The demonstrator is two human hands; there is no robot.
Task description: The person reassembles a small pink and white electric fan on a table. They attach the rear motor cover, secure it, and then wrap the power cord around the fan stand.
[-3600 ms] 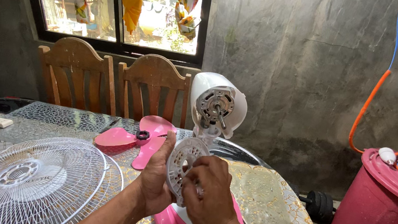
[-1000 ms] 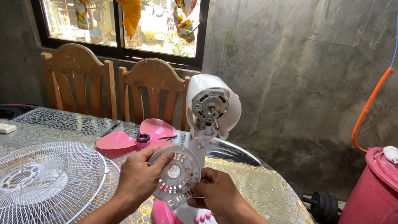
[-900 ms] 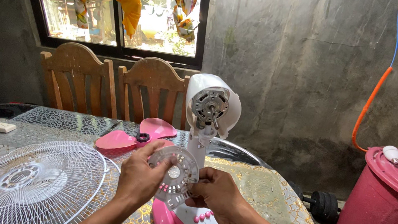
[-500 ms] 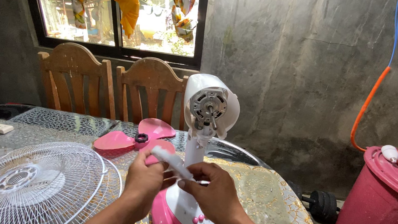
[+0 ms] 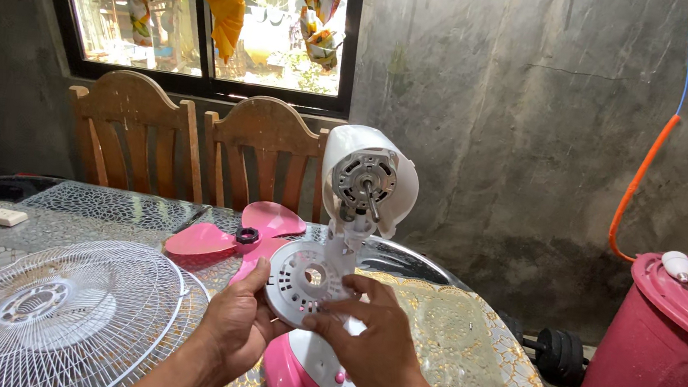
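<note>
A round white plastic motor cover plate (image 5: 303,282) with vent slots and a centre hole is held up between both my hands, its face turned toward me. My left hand (image 5: 239,322) grips its left lower edge. My right hand (image 5: 368,338) pinches its lower right edge with the fingertips. Just behind the plate stands a white and pink desk fan (image 5: 359,188) with its bare motor and shaft exposed. Its pink base (image 5: 294,384) sits below my hands on the table.
White wire fan guards (image 5: 50,306) lie on the table at the left. A pink fan blade (image 5: 225,236) with a black nut lies behind them. Two wooden chairs (image 5: 192,144) stand by the window. A pink bin (image 5: 662,346) holding cables is at the right.
The plate was turned over between my hands, going edge-on half a second ago, and now faces me, slightly higher and nearer the fan's neck.
</note>
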